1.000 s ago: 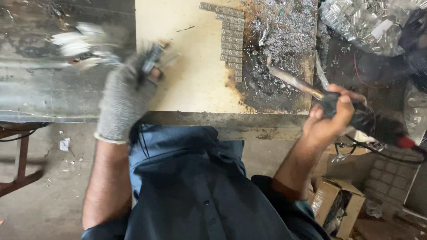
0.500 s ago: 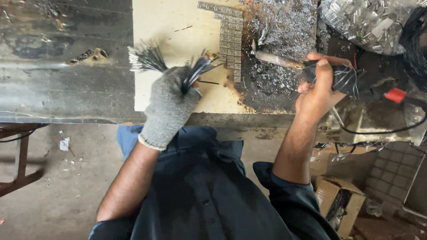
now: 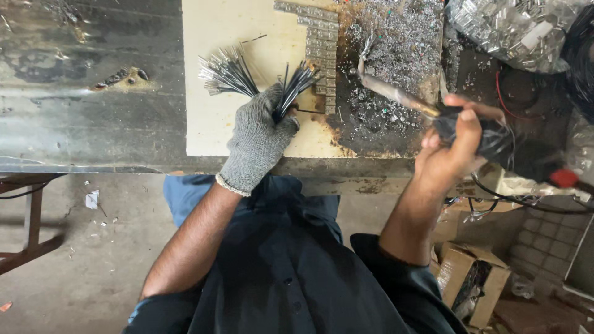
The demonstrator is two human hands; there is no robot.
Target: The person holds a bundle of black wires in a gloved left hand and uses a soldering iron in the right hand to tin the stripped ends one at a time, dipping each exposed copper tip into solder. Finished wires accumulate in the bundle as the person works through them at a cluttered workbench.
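Bundled thin dark wires with bare silvery ends [image 3: 247,77]: fanned on the cream board [image 3: 210,124] atop the grey metal worktop [image 3: 93,124], gripped mid-length by the gloved left hand [image 3: 257,139], closed tight. Right of it, a column of small grey metal blocks [image 3: 322,55], then grey metal scraps [image 3: 396,68]. Far right, the bare right hand [image 3: 448,151] is closed on a black-handled soldering tool [image 3: 396,96]. Best kept: wire ends level, grip firm, tip clear of fingers.

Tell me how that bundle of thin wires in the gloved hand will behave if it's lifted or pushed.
The wire bundle, gripped in the gloved left hand, fans out at both ends, so the strands are probably springy and apt to splay or slip apart if the grip loosens. They look thin, so likely light. Pushed across the pale board, loose strands would probably scatter rather than slide together.
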